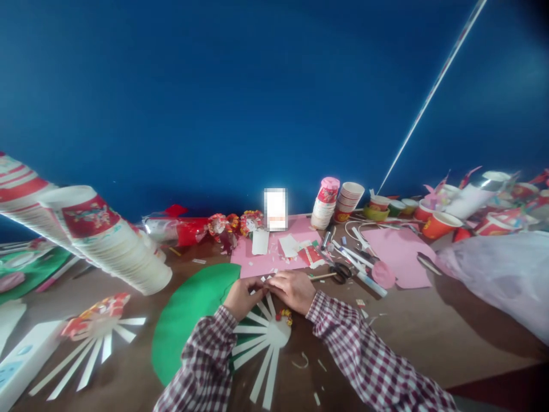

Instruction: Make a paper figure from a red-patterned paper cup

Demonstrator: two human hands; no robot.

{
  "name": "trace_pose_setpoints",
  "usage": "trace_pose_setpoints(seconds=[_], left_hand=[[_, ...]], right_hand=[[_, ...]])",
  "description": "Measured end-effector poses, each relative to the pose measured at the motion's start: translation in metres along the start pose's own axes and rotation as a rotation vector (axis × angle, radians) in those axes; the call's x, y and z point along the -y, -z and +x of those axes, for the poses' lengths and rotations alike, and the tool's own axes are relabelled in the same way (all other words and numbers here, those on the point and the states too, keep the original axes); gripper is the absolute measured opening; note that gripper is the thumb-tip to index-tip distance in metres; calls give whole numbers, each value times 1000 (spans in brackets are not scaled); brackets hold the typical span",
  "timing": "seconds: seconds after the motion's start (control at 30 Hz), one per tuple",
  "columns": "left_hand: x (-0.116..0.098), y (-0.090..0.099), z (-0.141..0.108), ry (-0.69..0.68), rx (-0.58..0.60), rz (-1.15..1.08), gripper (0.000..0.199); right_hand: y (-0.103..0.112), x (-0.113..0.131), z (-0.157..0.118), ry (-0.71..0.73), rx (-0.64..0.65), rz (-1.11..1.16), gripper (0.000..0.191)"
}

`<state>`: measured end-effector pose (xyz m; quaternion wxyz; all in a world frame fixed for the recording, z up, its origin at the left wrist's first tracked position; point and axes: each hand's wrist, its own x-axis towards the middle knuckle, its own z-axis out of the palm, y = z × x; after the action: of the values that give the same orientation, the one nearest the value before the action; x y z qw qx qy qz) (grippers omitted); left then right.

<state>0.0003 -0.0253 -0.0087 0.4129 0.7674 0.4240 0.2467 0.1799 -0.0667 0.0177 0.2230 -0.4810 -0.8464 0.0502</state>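
A paper cup (278, 336), cut into long white strips and splayed flat around its round base, lies on the table in front of me. Curled red and yellow pieces (285, 317) sit at the base's upper edge. My left hand (242, 296) pinches the far end of one strip between thumb and fingers. Close against it, my right hand (295, 290) has its fingers bent over the same strip end. The fingertips meet and partly hide what they do there. Under my left forearm lies a round green sheet (184, 320).
A second cut cup (100, 332) lies left, below long leaning cup stacks (115, 240). Scissors (341, 272), pens (354, 257) and pink paper (398, 257) are beyond my right hand. Upright cup stacks (323, 209) stand near the blue wall; a plastic bag (497, 274) is right.
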Motion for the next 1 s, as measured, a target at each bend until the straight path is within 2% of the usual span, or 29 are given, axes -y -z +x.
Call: trace_pose_setpoints(seconds=[0.2, 0.63, 0.83, 1.0], left_hand=[[-2, -1, -2, -2, 2, 39, 19], [-6, -1, 1, 6, 16, -57, 19], [-8, -1, 4, 65, 27, -119, 24], [-9, 2, 5, 56, 44, -54, 22]], right_hand=[[-2, 1, -1, -20, -12, 12, 29], [-8, -2, -2, -53, -77, 105, 21], [-5, -3, -2, -76, -82, 99, 19], [-5, -3, -2, -80, -86, 103, 19]])
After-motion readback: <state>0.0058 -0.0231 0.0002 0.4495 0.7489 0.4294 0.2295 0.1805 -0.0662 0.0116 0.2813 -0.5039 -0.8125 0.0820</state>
